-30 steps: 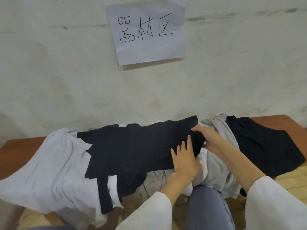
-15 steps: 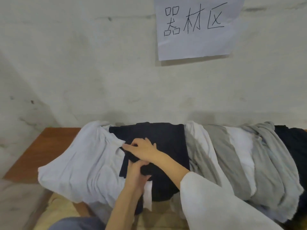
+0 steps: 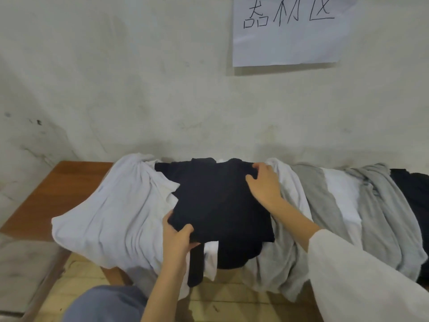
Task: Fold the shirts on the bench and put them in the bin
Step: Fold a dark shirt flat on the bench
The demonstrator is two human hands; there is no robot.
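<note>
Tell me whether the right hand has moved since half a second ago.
Yes. The right hand moved right across the folded black shirt, away from the bare left end of the brown wooden bench, to the shirt's right edge.
</note>
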